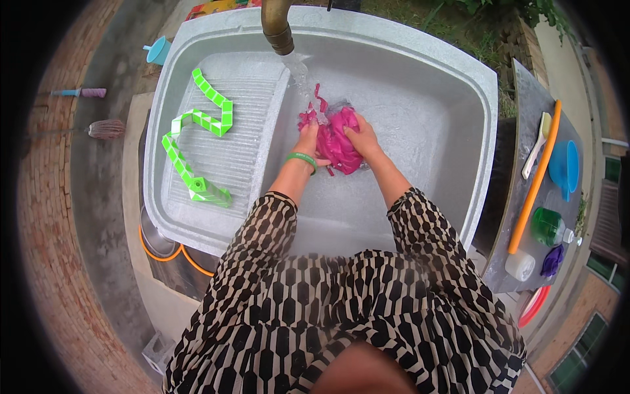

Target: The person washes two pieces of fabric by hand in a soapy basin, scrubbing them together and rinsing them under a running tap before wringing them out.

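A bunched wet pink cloth (340, 143) is between my hands in the basin of the grey speckled sink (407, 217). My left hand (310, 146), with a green wristband, grips the cloth's left side; part of its fingers is hidden by the folds. On the cloth's right side, my right hand (364, 139) is closed with the thumb on top. Water (298, 71) runs from the brass tap (278, 33) onto the cloth near my left hand. Some clear water and bubbles show just behind the cloth.
A green-and-white snake puzzle (209, 123) lies on the ribbed washboard (246, 131) at left. The right-hand board (525, 131) holds an orange tube (537, 177), brush (538, 144), blue scoop (562, 167), green liquid bottle (548, 226), white container (520, 265) and purple item (552, 261).
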Tool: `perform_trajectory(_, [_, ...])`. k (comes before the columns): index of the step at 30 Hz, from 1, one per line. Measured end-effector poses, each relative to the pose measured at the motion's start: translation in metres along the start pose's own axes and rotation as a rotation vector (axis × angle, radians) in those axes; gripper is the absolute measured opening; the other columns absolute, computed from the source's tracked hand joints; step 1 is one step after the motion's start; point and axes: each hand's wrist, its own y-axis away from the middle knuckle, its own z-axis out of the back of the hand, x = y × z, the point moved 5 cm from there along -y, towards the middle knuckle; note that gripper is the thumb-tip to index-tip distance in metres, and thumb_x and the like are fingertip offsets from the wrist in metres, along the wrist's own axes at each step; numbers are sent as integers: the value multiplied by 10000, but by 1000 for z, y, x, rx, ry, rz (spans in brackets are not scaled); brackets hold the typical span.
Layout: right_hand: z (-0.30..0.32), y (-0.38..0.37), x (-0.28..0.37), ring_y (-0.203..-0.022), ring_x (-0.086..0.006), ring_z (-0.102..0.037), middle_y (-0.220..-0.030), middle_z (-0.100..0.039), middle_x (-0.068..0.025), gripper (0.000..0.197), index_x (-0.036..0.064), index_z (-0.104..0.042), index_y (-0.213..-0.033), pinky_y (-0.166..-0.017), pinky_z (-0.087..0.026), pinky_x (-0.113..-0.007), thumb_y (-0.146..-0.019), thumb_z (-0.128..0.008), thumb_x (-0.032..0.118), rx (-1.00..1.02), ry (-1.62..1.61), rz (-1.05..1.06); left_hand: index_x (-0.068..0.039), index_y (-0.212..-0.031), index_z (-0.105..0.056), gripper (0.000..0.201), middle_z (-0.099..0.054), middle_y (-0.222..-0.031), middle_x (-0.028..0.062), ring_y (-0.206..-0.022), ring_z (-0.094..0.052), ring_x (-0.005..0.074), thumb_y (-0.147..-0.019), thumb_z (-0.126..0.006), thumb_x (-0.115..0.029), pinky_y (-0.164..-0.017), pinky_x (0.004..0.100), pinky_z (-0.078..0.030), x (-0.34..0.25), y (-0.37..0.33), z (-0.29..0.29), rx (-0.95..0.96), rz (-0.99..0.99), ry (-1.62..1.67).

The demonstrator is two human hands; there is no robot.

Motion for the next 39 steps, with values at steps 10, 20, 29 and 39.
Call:
perform_trajectory(10, [15,35,74,-559,-94,-468,-584,-544,-46,268,10,-574,-656,-546,-399,-264,-765,-604,252,-360,-391,-252,2,-1060,-508,382,-548,-951,93,-812,-557,171,-871,-439,-323,-683,306,-462,-2,17,-32,54,-174,168])
perform_trajectory(20, [92,-35,38,-787,-212,-536,-849,-591,-107,357,37,-563,-980,-704,-432,-322,-757,-620,310,-485,-165,-217,-106,-1315,-254,605,-378,-1301,121,-1143,-420,319,-854,-471,-433,-899,499,-387,-14,37,-1,234,-23,157])
perform_trajectory(29, [1,-19,44,-1000,-359,-490,-1080,-486,-218,541,178,-505,-1175,-865,-412,-399,-687,-645,366,35,237,112,-159,-1345,-233,664,-335,-1334,117,-1168,-379,314,-832,-446,-523,-884,473,-393,-2,11,31,-87,31,-61])
perform_trajectory(39, [10,5,74,-618,-229,-521,-690,-569,-142,282,47,-578,-775,-620,-433,-314,-730,-624,322,-287,-390,-212,-13,-906,-560,252,-583,-819,77,-710,-575,171,-848,-501,-250,-603,321,-474,24,1,-38,151,-187,377])
